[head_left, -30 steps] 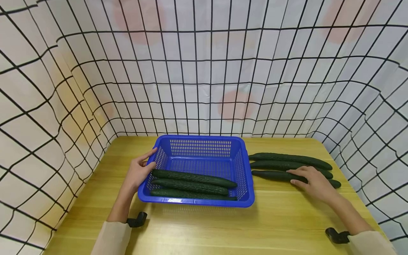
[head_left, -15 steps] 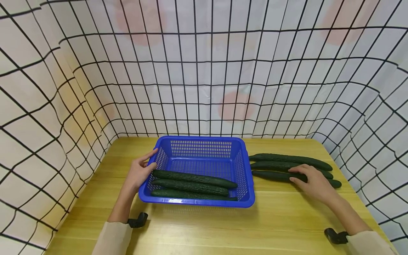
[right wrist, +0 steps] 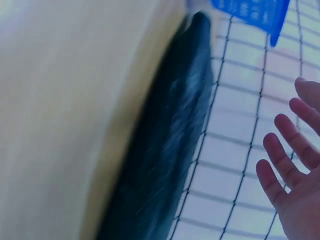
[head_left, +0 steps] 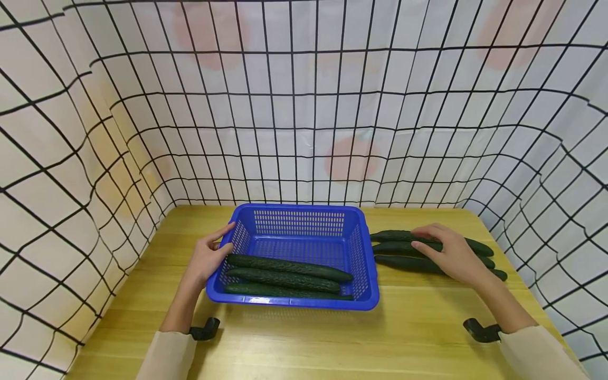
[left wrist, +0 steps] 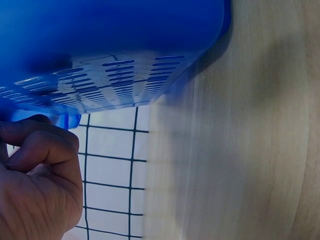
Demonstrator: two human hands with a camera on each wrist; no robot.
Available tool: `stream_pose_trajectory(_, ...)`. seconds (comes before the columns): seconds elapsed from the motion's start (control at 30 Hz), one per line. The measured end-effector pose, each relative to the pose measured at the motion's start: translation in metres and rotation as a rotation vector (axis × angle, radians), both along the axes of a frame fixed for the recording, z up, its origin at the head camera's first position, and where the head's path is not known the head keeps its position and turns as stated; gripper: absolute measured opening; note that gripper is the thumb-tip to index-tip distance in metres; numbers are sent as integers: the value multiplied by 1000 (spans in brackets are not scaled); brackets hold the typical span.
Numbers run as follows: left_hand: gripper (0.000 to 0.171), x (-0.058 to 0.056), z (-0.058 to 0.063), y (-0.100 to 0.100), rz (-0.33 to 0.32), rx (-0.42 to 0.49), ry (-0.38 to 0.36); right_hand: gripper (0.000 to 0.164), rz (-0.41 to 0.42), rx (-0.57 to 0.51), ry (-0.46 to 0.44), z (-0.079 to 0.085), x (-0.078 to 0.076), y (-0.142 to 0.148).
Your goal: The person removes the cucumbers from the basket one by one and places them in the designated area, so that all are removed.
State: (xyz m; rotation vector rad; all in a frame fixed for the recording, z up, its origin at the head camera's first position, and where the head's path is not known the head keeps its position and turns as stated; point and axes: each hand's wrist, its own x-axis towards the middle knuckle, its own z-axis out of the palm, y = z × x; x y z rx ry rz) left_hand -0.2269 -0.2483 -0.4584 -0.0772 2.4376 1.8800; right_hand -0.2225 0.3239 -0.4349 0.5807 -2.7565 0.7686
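My left hand [head_left: 205,259] grips the left rim of a blue plastic basket [head_left: 294,301], thumb on the inner side; its curled fingers show beside the slotted wall in the left wrist view. Three dark green cucumbers [head_left: 290,266] lie side by side along the basket's front. To the right of the basket, three more cucumbers [head_left: 401,263] lie in a row on the table. Over this row hovers my right hand [head_left: 453,254], hiding part of them. The right wrist view shows its fingers [right wrist: 287,175] spread and apart from the nearest cucumber [right wrist: 167,130].
The wooden table [head_left: 304,343] carries the basket and the loose cucumbers. White cloth walls with a black grid [head_left: 280,116] enclose its back and both sides. A black wrist camera [head_left: 205,330] sits at the left cuff, another [head_left: 481,331] at the right.
My right hand has let go of the nearest loose cucumber and moved left and away from me, over the row. The left hand and basket stay in place.
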Motion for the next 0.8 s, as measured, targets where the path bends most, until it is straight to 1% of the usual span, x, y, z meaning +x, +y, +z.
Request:
stream_pose_trajectory(0.2, 63, 1, -1, 1, 5, 6, -9, 35, 56, -14, 19, 15, -8, -34)
stream_pose_trajectory(0.4, 63, -2, -4, 1, 5, 7, -10, 36, 122, -53, 33, 22, -12, -66)
stream_pose_trajectory(0.6, 63, -1, -4, 0, 5, -4, -2, 38, 198, -111, -17, 25, -12, -101)
stream_pose_trajectory(0.8, 62, -1, -3, 1, 0, -3, -1, 38, 266, -134, -55, 23, -13, -133)
